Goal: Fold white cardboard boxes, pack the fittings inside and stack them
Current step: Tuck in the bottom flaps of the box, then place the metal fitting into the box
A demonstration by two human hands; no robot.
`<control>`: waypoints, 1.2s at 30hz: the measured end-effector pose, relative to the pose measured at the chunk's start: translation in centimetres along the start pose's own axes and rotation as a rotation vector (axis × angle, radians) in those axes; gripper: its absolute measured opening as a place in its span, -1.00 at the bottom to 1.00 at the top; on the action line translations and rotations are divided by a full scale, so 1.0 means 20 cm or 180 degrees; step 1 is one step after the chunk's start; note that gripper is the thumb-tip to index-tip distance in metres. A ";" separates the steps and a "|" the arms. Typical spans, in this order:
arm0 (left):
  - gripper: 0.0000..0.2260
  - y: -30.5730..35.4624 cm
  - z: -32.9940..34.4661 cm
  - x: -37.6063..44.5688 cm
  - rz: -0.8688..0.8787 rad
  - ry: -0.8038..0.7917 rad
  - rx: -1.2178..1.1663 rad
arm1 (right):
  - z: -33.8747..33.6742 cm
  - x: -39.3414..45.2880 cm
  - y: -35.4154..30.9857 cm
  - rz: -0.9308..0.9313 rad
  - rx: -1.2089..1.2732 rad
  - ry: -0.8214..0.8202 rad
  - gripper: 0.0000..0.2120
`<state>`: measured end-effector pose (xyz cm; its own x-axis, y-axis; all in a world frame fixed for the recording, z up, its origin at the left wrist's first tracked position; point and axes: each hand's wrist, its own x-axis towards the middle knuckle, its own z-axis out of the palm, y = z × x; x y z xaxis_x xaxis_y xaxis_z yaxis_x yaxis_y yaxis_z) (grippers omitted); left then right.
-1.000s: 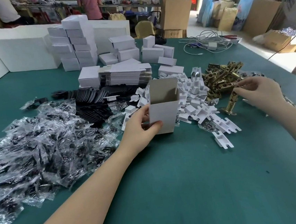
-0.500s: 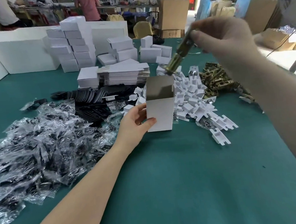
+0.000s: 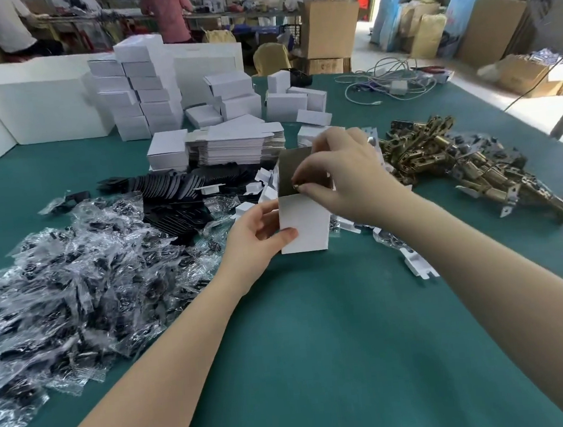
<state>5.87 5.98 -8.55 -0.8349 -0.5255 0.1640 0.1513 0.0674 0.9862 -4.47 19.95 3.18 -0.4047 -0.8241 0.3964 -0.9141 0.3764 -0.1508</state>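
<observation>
Head view: I see my left hand [image 3: 258, 236] gripping the box [image 3: 303, 223], right hand [image 3: 342, 176] pinching a brass fitting [image 3: 295, 187] at its mouth

I see a matt white cardboard box [image 3: 303, 223], its open inside a dull grey-brown board. The surface [image 3: 320, 347] under it looks like smooth matt teal cloth or felt. To my left lies a heap of glossy, crinkled clear plastic bags [image 3: 68, 296] with black parts inside. On the right, the pile of fittings [image 3: 457, 162] is brass-coloured metal with a dull shine. The flat box blanks [image 3: 237, 145] are matt white card.
</observation>
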 end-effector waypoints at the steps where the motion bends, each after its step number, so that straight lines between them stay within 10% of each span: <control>1: -0.61 0.00 0.00 0.00 0.0002 0.0000 0.0004 | 0.02 -0.01 0.01 0.0069 0.0115 0.0105 -0.77; 6: -0.60 0.00 0.00 0.00 0.0050 -0.0068 0.0042 | 0.02 -0.03 0.18 0.1123 0.0879 0.1124 -0.68; 12: -0.58 -0.01 0.00 0.00 0.0110 -0.0031 0.0069 | 0.13 -0.19 0.42 0.2178 0.0114 -0.0823 -0.64; 22: -0.58 -0.01 0.00 0.00 0.0098 -0.0028 0.0051 | 0.17 -0.24 0.39 0.1930 0.0291 -0.0691 -0.60; 36: -0.59 0.00 0.00 -0.01 0.0082 -0.0022 0.0075 | -0.01 -0.24 0.27 0.1857 0.1933 0.1178 -0.83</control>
<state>5.96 6.04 -8.57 -0.8345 -0.5175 0.1893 0.1602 0.1008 0.9819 -7.45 26.07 0.62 -0.8677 -0.3460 0.3569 -0.4661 0.3166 -0.8261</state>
